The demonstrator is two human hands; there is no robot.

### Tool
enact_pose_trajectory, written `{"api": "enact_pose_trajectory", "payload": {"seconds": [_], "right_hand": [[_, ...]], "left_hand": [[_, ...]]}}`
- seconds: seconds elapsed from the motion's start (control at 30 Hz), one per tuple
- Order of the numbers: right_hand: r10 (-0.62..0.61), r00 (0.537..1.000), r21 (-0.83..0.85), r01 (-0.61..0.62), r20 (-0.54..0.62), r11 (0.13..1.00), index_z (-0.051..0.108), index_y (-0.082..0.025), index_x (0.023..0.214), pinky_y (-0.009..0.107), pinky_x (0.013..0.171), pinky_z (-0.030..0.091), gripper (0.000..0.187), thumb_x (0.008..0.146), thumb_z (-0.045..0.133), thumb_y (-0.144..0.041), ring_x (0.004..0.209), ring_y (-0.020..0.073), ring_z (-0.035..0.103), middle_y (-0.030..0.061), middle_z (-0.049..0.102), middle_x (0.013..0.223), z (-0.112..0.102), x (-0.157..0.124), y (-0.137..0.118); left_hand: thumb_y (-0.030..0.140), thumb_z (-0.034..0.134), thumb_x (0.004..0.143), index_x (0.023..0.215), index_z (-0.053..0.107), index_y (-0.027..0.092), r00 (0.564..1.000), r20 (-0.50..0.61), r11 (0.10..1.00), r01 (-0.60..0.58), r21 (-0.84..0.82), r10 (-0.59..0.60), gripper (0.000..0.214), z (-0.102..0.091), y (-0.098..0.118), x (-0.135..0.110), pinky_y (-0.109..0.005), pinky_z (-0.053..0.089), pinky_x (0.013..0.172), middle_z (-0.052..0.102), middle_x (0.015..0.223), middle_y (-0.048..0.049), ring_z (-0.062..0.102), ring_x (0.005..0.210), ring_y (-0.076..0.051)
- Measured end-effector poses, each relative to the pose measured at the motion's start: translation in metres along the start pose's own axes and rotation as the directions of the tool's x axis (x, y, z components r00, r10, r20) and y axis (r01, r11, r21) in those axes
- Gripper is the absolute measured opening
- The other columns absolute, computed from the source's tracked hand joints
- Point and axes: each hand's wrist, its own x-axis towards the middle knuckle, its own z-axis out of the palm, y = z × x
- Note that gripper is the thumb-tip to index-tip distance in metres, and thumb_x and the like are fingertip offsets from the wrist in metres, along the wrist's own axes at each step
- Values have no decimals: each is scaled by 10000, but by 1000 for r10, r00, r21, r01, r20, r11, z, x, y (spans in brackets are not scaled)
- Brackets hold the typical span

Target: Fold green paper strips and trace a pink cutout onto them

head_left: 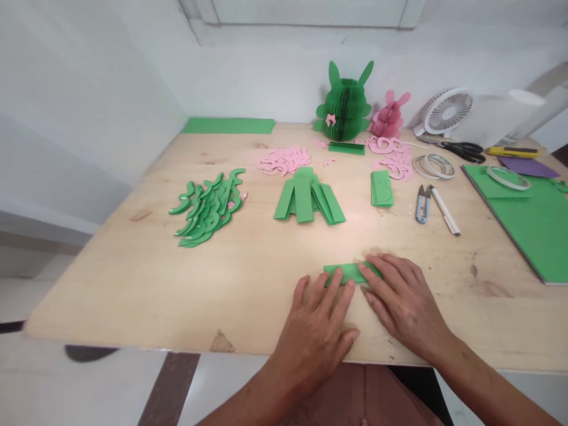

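Green cut-outs (208, 207) heaped at left of worktop (133, 290), seemingly done; pink cut-outs (286, 160) beyond, likewise cut. Folded green strips (304, 198) fanned near centre, apparently finished. Left hand (316, 322) flat, fingers slightly apart, some tips pressing green strip (351, 270) near worktop's front edge; its creasing looks incomplete. Beyond strip's right end, folded green piece (381, 189) bears drawn outline, not yet cut. Right hand (403, 299) covers that end, fingers nearly together, outstretched, pressing rather than gripping.

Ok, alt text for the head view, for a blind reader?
A left hand and right hand rest on a green paper strip on a wooden table. Beyond lie folded green papers, green cutouts and pink cutouts, before a green paper rabbit.
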Motion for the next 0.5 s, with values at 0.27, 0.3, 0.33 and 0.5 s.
{"api": "enact_pose_trajectory", "payload": {"seconds": [0.27, 0.3, 0.33, 0.5], "right_hand": [[-32, 999, 43, 30, 37, 999, 618, -194, 1204, 511, 996, 372, 310, 906, 540, -238, 1217, 301, 477, 131, 580, 1294, -4, 4, -7], [-36, 999, 43, 35, 37, 998, 622, -192, 1199, 515, 1002, 366, 308, 906, 542, -242, 1221, 302, 475, 132, 584, 1289, -4, 4, -7], [-37, 999, 42, 35, 37, 998, 623, -190, 1197, 515, 1006, 362, 307, 905, 544, -245, 1224, 301, 473, 133, 589, 1282, -4, 4, -7], [-25, 999, 42, 23, 30, 999, 629, -183, 1191, 511, 1015, 357, 307, 899, 555, -247, 1230, 298, 472, 129, 606, 1257, -2, 3, -7]], "left_hand": [[466, 406, 944, 1385, 438, 160, 1000, -31, 1000, 0, 3, 0, 537, 3, 0, 0, -493, 205, 1070, 408, 1485, -83, 390, 1301, -297], [462, 412, 942, 1378, 446, 156, 999, -41, 1000, -1, -2, 1, 533, 4, 0, 0, -494, 204, 1072, 416, 1480, -85, 392, 1299, -297], [460, 419, 940, 1369, 456, 153, 999, -53, 1000, -2, -6, 1, 529, 4, 0, 0, -495, 203, 1073, 423, 1474, -87, 392, 1299, -298], [458, 451, 927, 1341, 485, 154, 996, -86, 1000, -2, -20, 0, 514, 7, 0, -2, -495, 211, 1078, 445, 1459, -89, 400, 1296, -297]]}}
